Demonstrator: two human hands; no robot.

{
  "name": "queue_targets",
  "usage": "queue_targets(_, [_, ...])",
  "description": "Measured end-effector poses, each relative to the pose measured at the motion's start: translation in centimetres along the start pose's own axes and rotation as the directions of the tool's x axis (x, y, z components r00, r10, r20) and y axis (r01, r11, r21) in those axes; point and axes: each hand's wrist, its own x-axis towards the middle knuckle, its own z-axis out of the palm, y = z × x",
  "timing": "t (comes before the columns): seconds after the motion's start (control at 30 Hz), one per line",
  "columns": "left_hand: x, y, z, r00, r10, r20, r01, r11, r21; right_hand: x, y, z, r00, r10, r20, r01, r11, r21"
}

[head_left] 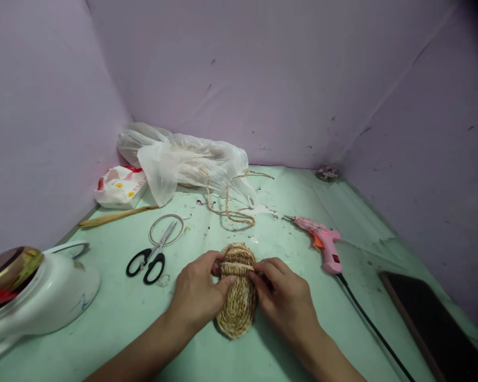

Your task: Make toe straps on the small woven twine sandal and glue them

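Note:
A small straw slipper (237,313), coiled from braided cord into an oval sole, lies near the front middle of the table. Across its far part runs a strap of braided straw cord (237,267). My left hand (201,289) is closed on the slipper's left edge, its thumb lying over the sole beside the strap. On the opposite side, my right hand (284,292) pinches the strap's right end against the slipper's edge. The tips of some fingers are hidden behind the slipper and the strap.
Black-handled scissors (154,257) overlap a thin ring (178,217) at left. A pink glue gun (321,239) with a black cable and a dark phone (430,323) lie right. Loose braided cord (227,207), a plastic bag (191,154) and a tissue pack (121,188) lie behind.

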Motion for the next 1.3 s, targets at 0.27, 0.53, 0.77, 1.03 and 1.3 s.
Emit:
queue_targets(0.27, [0.0,-0.2,0.3,0.999,0.021,-0.029,-0.02,0.999,0.035,-0.2,0.1,0.3,0.997,0.069,-0.039,-0.068,0.997,0.031])
queue_targets(0.53, [0.7,-0.6,0.8,0.971,0.139,-0.196,-0.15,0.988,-0.042,0.4,-0.5,0.4,0.994,0.066,-0.09,-0.076,0.991,-0.109])
queue_targets(0.77, [0.4,-0.6,0.7,0.885,0.411,-0.22,-0.451,0.873,-0.184,0.7,-0.9,0.4,0.992,-0.04,-0.117,0.033,0.997,-0.063])
queue_targets(1.03, [1.0,-0.7,0.3,0.926,0.333,-0.176,-0.373,0.878,-0.3,0.4,-0.3,0.7,0.993,0.101,-0.063,-0.091,0.985,0.144])
queue_targets(1.3, [0.8,-0.4,0.0,0.983,0.177,-0.039,-0.181,0.975,-0.131,0.0,-0.3,0.3,0.967,0.256,-0.005,-0.256,0.966,-0.047])
